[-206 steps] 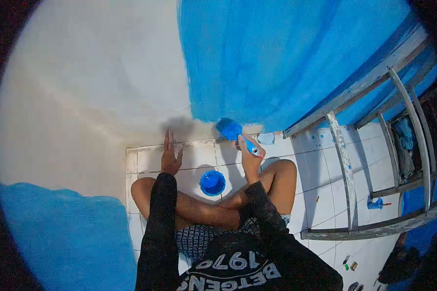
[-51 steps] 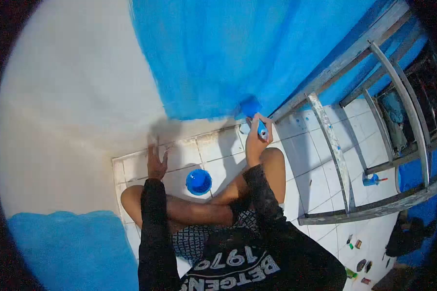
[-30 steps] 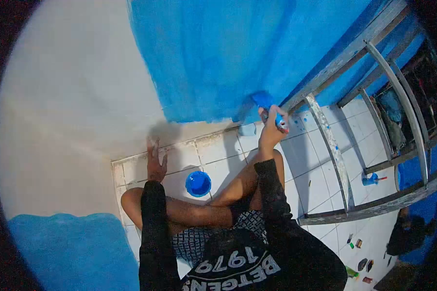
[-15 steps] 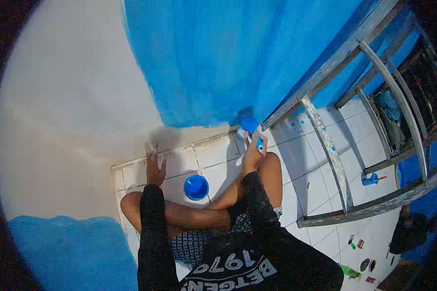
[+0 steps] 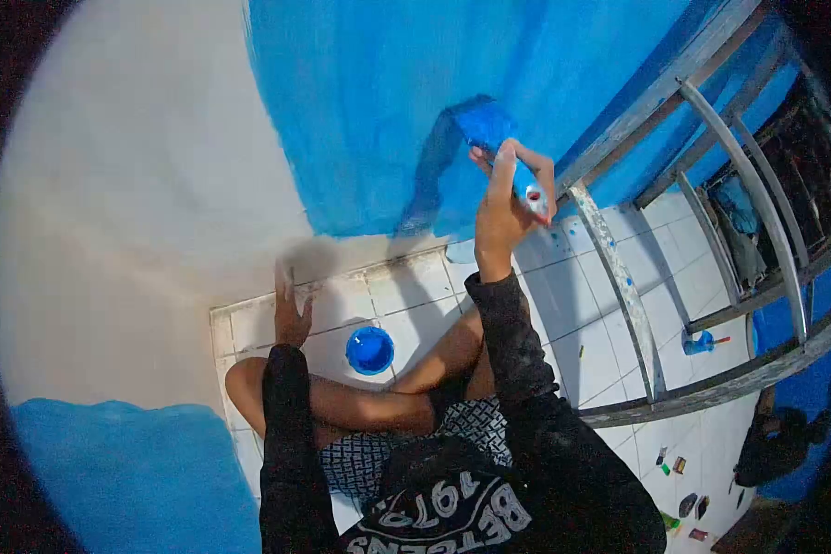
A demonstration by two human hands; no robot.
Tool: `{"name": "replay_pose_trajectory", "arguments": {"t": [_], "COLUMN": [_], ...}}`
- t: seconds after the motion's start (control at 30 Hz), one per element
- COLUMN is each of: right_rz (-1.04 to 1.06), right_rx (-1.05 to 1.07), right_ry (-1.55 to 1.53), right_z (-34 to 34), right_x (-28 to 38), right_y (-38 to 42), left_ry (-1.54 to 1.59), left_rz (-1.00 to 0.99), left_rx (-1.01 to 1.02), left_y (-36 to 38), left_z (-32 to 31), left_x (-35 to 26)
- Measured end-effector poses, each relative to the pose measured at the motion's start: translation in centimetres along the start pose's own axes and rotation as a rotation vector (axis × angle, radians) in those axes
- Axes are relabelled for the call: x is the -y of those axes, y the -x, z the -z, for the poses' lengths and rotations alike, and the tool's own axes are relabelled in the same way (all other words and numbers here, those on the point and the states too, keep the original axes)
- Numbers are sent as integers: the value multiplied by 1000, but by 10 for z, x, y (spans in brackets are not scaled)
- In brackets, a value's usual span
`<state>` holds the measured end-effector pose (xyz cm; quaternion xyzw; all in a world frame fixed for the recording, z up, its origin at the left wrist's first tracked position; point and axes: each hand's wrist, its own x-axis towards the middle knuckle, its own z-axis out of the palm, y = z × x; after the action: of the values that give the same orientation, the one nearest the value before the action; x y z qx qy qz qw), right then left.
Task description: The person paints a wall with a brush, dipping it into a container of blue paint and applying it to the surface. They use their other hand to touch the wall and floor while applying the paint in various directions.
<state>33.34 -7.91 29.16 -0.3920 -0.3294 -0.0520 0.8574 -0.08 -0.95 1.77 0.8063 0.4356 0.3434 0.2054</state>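
My right hand (image 5: 506, 208) grips a paintbrush (image 5: 486, 127) by its light blue handle. Its wide, paint-covered head is up against the blue part of the wall (image 5: 360, 120), and the brush and arm cast a shadow there. My left hand (image 5: 293, 316) is open, fingers stretched towards the foot of the unpainted wall, and holds nothing. On the white tiles between my hands, in front of my crossed legs, stands a small blue bucket (image 5: 370, 369) with blue paint inside.
A paint-spotted ladder (image 5: 624, 286) leans along the right side, close to my right arm. Beyond it a second blue container (image 5: 700, 343) sits on the tiles. Several small items and a green bottle (image 5: 671, 522) lie at lower right. Blue drops dot the floor.
My right hand has moved up the wall with the paintbrush, from near the floor edge onto the blue area. My left hand has stayed in nearly the same place.
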Motion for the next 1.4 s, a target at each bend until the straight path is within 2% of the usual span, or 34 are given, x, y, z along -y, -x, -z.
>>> {"name": "replay_pose_trajectory", "arguments": {"t": [0.13,0.23,0.27,0.33,0.47,0.5,0.57,0.6,0.67,0.77,0.83,0.87,0.9,0.97,1.03,1.1,1.27,1.33,1.4], "right_rz": [142,145,143,-114,-164,-158,-165,-71,-264,-282,-81,26,23,320,247,108,-54,-185,-178], "right_rx": [91,164,162,150,165,165,116,133,63,56,128,136,144,220,243,329,378,356,321], "right_ry": [212,284,281,523,479,476,488,518,225,57,211,142,140,392,354,507,494,546,494], "right_z": [46,105,110,116,120,114,83,61,24,-11,-14,-12,-5,20,45,74,108,102,73], "right_x": [-48,-137,-134,-125,-126,-121,-107,-89,-68,-15,9,7,-3,-37,-67,-97,-108,-100,-85], "right_y": [41,103,117,151,169,165,146,126,89,52,50,56,64,87,122,154,195,194,184], "left_ry": [-89,-63,-68,-137,-97,-91,-87,-68,-45,-118,-132,-130,-70,-11,-91,-70,-84,-109,-81], "left_rz": [-44,-83,-84,-106,-91,-144,-197,-127,-46,-106,-78,-67,-35,4,-60,-48,-71,-85,-86], "left_rx": [-23,-46,-46,4,84,72,45,66,97,38,7,7,25,43,10,17,18,27,38], "left_y": [-2,-5,-4,2,0,1,-6,-5,2,0,-1,0,-3,-3,0,-2,-2,-3,-5], "left_z": [-1,0,-3,-7,-1,-1,1,4,2,5,5,4,5,5,-1,2,4,1,0], "left_x": [0,-1,3,11,-10,-10,-9,-12,-13,-10,-11,-12,-14,-10,-2,-8,-10,-8,-7]}}
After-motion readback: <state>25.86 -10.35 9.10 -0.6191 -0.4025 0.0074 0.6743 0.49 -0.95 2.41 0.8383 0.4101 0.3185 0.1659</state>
